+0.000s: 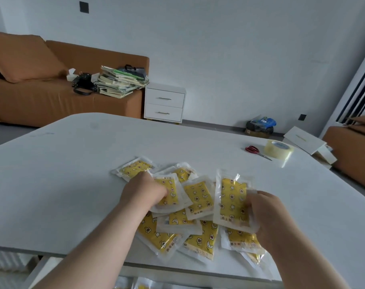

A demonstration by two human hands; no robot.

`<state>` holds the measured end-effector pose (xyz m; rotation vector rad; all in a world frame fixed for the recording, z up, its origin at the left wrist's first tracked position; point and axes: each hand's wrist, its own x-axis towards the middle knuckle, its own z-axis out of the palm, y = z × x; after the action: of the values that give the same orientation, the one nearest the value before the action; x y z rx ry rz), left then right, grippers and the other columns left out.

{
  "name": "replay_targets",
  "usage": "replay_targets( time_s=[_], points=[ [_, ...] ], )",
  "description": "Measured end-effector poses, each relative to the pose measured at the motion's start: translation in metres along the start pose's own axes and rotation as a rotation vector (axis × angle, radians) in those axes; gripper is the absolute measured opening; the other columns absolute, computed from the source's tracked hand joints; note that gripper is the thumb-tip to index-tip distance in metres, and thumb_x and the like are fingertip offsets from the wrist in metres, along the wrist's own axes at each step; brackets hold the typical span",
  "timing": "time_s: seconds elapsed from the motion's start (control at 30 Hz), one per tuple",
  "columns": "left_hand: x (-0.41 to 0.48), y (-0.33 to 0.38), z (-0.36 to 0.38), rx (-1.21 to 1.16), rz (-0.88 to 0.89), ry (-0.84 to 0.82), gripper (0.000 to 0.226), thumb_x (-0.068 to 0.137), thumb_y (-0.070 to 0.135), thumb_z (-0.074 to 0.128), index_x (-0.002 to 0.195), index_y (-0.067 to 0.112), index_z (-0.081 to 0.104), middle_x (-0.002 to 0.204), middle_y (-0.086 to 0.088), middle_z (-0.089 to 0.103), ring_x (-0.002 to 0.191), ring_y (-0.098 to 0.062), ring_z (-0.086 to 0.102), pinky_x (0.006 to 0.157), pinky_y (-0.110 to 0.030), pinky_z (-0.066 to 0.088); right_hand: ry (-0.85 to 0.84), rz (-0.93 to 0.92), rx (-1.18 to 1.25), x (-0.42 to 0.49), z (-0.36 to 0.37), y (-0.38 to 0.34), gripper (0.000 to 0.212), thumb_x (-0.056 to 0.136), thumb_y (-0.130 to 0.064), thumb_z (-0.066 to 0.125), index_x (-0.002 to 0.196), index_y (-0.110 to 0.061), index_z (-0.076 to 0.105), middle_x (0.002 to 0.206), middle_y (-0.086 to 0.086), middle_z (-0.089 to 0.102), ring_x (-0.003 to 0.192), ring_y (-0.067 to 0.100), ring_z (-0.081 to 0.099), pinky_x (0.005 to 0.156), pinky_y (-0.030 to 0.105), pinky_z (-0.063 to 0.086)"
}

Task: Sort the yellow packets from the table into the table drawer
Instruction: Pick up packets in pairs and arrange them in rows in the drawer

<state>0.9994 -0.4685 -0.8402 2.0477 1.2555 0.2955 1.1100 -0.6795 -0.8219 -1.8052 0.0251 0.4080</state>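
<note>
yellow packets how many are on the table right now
Roughly 10 yellow packets: one in the left hand, one in the right hand, one between them, two at the pile's far edge, five toward the near edge of the table. Overlaps may hide more.

Left forearm (98, 232) angles toward 1 o'clock, left hand (143, 190) gripping the centre yellow packet (170, 191); right forearm (302, 253) angles toward 11 o'clock, right hand (265, 213) pinching the raised yellow packet (232, 199).

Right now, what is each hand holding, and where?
Right hand grips a raised yellow packet by its right edge; left hand grips a second packet by its left edge.
</note>
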Motion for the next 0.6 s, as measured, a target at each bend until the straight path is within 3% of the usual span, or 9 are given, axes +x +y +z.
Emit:
replay_targets(
  time_s=[0.13,0.2,0.4,0.5,0.53,0.6],
  points=[
    [-0.013,0.012,0.001,0.305,0.06,0.029,0.057,0.078,0.051,0.064,0.121,0.014,0.055,0.092,0.0,0.059,0.08,-0.021,0.055,0.06,-0.026,0.041,0.04,0.094,0.148,0.003,-0.003,0.002,0.014,0.077,-0.006,0.052,0.084,-0.003,0.064,0.09,0.023,0.069,0.086,0.041,0.071,0.087,0.064,0.051],
    [-0.015,0.017,0.003,0.375,0.061,0.026,0.068,0.076,0.056,0.066,0.127,0.013,0.052,0.106,-0.004,0.061,0.085,-0.022,0.053,0.063,-0.029,0.042,0.058,0.111,0.222,0.003,-0.005,0.0,0.008,0.074,-0.006,0.056,0.081,-0.004,0.059,0.09,0.021,0.06,0.089,0.041,0.068,0.092,0.063,0.049],
    [-0.013,0.022,0.007,0.282,0.004,0.004,0.093,0.071,0.05,0.081,0.138,0.007,0.033,0.13,-0.014,0.055,0.116,-0.03,0.056,0.082,-0.035,0.049,0.005,0.128,0.312,-0.002,-0.009,-0.006,0.018,0.077,-0.006,0.057,0.095,-0.005,0.059,0.106,0.023,0.068,0.091,0.042,0.071,0.092,0.064,0.05],
    [-0.013,0.023,0.006,0.197,0.018,0.002,0.093,0.074,0.04,0.082,0.139,0.006,0.026,0.128,-0.012,0.058,0.115,-0.029,0.058,0.074,-0.032,0.045,0.02,0.075,0.239,-0.004,-0.009,-0.007,0.01,0.086,-0.004,0.057,0.095,-0.004,0.062,0.09,0.018,0.068,0.076,0.034,0.069,0.078,0.045,0.057],
    [-0.013,0.023,0.006,0.166,0.033,0.007,0.09,0.074,0.037,0.083,0.138,0.007,0.027,0.125,-0.01,0.059,0.112,-0.028,0.059,0.071,-0.031,0.044,0.013,0.057,0.208,-0.004,-0.007,-0.006,0.009,0.088,-0.004,0.057,0.094,-0.004,0.063,0.086,0.016,0.069,0.072,0.033,0.069,0.073,0.043,0.057],
    [-0.014,0.022,0.006,0.099,0.088,0.04,0.079,0.074,0.031,0.083,0.132,0.011,0.032,0.112,-0.005,0.061,0.097,-0.026,0.06,0.067,-0.031,0.044,-0.034,0.036,0.183,-0.006,-0.003,-0.006,0.009,0.087,-0.003,0.062,0.095,-0.006,0.065,0.083,0.017,0.074,0.072,0.036,0.073,0.077,0.052,0.059]
  ],
)
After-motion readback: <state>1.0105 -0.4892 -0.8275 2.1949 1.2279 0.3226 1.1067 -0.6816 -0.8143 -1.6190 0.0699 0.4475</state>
